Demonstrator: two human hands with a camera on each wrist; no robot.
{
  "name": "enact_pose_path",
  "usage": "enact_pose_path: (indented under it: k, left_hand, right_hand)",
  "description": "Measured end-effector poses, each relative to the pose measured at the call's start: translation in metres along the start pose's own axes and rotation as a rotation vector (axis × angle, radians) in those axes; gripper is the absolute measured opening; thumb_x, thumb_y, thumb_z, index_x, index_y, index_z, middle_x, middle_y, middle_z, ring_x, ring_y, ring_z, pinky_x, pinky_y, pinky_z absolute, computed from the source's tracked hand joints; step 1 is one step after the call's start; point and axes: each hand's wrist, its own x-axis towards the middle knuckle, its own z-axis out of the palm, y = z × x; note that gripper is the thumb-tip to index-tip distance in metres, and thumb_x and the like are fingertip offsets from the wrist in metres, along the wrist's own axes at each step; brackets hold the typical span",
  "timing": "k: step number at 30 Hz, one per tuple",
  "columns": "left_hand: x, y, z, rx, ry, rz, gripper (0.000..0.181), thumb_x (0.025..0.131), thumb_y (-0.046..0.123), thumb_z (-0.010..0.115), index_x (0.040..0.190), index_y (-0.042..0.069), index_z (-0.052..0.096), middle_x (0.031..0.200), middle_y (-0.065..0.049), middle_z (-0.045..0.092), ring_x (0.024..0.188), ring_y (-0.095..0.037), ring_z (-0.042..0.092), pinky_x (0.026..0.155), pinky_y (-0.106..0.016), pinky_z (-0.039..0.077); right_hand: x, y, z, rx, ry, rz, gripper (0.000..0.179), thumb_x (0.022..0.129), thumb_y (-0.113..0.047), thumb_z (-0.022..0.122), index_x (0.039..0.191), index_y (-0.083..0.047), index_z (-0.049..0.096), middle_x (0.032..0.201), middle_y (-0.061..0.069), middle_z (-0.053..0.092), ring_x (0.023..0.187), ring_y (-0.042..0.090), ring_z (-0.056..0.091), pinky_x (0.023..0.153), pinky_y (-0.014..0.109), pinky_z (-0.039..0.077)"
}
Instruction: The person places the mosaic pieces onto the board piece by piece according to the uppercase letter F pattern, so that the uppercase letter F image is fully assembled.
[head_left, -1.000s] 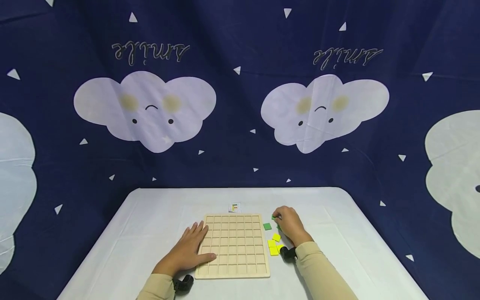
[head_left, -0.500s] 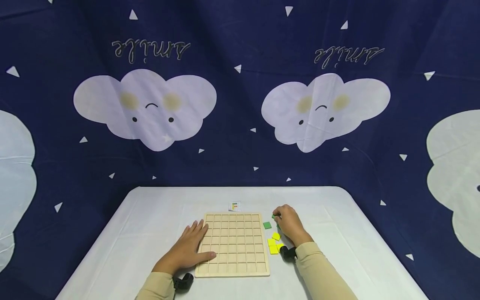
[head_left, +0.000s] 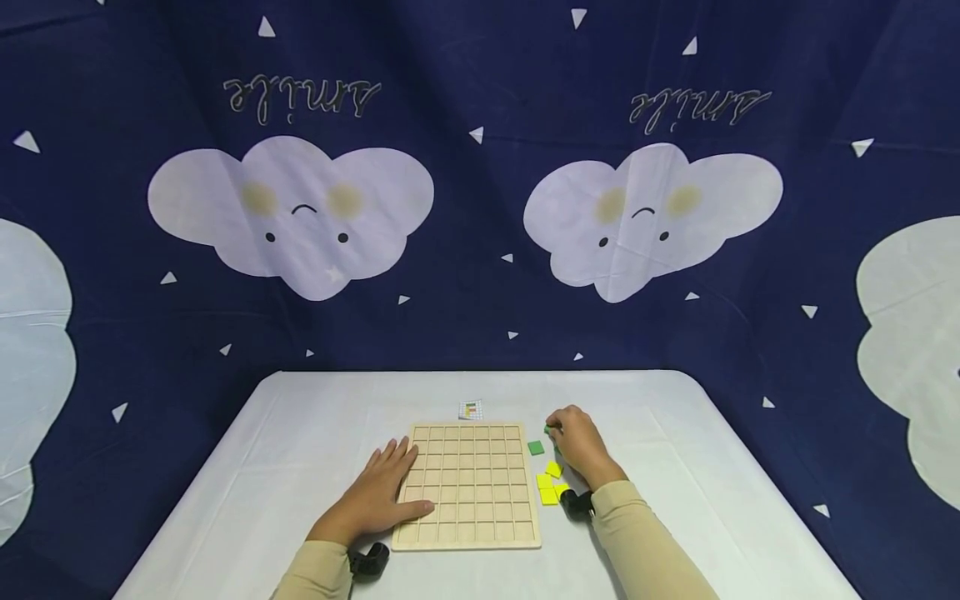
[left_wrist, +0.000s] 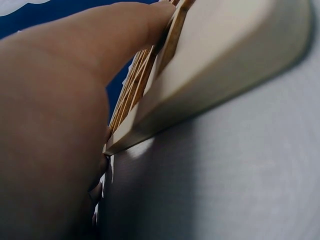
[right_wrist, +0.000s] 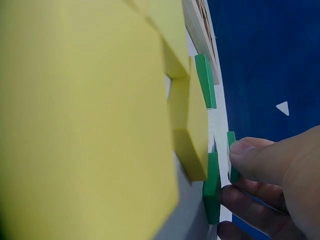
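My left hand [head_left: 378, 493] lies with spread, straight fingers along the left edge of a wooden grid board [head_left: 476, 508], thumb resting over its squares. The left wrist view shows the thumb [left_wrist: 125, 30] on top of the board's rim [left_wrist: 200, 85]. To the right of the board, my right hand [head_left: 582, 442] pinches a small green square tile [right_wrist: 232, 157] between thumb and fingers. A second green tile [right_wrist: 212, 187] sits by the curled lower fingers, partly hidden in the head view. Another green tile [head_left: 536, 448] lies beside the board's right edge.
Several yellow square tiles [head_left: 545, 481] lie between the board and my right wrist. Behind the board is a small printed card [head_left: 471, 410] with a coloured grid pattern. A white cloth covers the table [head_left: 315, 417]; a dark blue curtain [head_left: 480, 317] hangs behind.
The head view has tilted slightly, so the whole scene sits a little higher. Both hands stay in place, the right one still pinching the green tile.
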Motion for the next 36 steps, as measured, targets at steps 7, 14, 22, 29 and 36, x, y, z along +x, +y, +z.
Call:
enact_pose_path:
  k: [7, 14, 22, 29, 36]
  left_hand:
    - [-0.001, 0.002, -0.002, -0.007, -0.003, -0.001, 0.107, 0.089, 0.069, 0.069, 0.16, -0.004, 0.038, 0.168, -0.026, 0.025, 0.156, -0.044, 0.018, 0.126, -0.057, 0.01]
    - [-0.001, 0.004, 0.001, -0.017, -0.007, -0.011, 0.108, 0.088, 0.07, 0.069, 0.16, -0.004, 0.038, 0.168, -0.025, 0.026, 0.156, -0.043, 0.018, 0.126, -0.057, 0.01]
    - [0.0, 0.004, 0.001, -0.002, -0.017, -0.018, 0.109, 0.088, 0.072, 0.068, 0.161, -0.003, 0.038, 0.168, -0.025, 0.025, 0.156, -0.042, 0.017, 0.126, -0.056, 0.01]
    - [-0.001, 0.002, -0.002, -0.005, -0.012, -0.016, 0.108, 0.089, 0.07, 0.069, 0.16, -0.003, 0.038, 0.168, -0.025, 0.025, 0.156, -0.043, 0.017, 0.126, -0.057, 0.01]
    - [0.0, 0.0, -0.001, 0.005, -0.009, -0.011, 0.108, 0.089, 0.071, 0.068, 0.161, -0.003, 0.038, 0.168, -0.025, 0.025, 0.156, -0.043, 0.017, 0.126, -0.057, 0.011]
  right_hand:
    - [-0.001, -0.002, 0.001, 0.022, 0.026, -0.037, 0.012, 0.095, 0.003, 0.076, 0.106, -0.001, 0.078, 0.103, 0.01, 0.068, 0.104, 0.033, 0.067, 0.095, 0.049, 0.056]
    - [0.0, -0.004, 0.007, 0.068, 0.039, -0.024, 0.011, 0.096, 0.002, 0.075, 0.106, -0.001, 0.079, 0.105, 0.009, 0.068, 0.106, 0.03, 0.067, 0.097, 0.047, 0.055]
    - [0.001, -0.015, 0.012, 0.118, 0.04, -0.061, 0.009, 0.096, 0.001, 0.076, 0.103, -0.004, 0.079, 0.104, 0.006, 0.068, 0.098, 0.024, 0.066, 0.089, 0.043, 0.058]
    - [0.002, -0.03, 0.01, 0.164, 0.032, -0.079, 0.009, 0.097, 0.0, 0.075, 0.104, -0.004, 0.079, 0.105, 0.006, 0.068, 0.095, 0.02, 0.066, 0.084, 0.038, 0.059]
    - [0.002, -0.041, 0.012, 0.198, 0.006, -0.121, 0.009, 0.096, 0.001, 0.075, 0.104, -0.003, 0.078, 0.106, 0.008, 0.068, 0.095, 0.023, 0.068, 0.083, 0.038, 0.06]
